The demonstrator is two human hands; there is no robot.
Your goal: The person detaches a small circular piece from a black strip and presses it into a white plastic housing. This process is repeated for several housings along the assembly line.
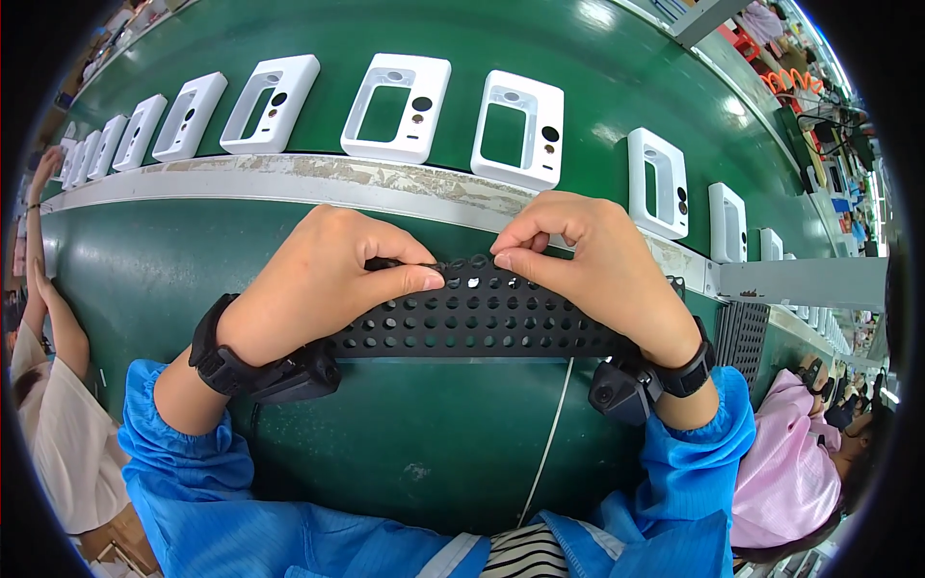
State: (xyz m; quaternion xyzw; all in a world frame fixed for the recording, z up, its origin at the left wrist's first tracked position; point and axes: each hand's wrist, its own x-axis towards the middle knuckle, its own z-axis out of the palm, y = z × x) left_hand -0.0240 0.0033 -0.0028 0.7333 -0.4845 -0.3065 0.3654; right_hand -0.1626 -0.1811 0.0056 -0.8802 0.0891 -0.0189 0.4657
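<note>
Blk tray, wht housings.

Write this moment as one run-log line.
left hand: at far edge of black perforated panel | right hand: at same edge | white rectangular frames: row on green surface

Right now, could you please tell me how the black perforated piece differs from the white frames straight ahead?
The black perforated piece has rows of small round holes; each of the white frames has one large rectangular opening. The left hand and right hand have fingertips at the piece, while neither touches the frames. Both have openings.
</note>
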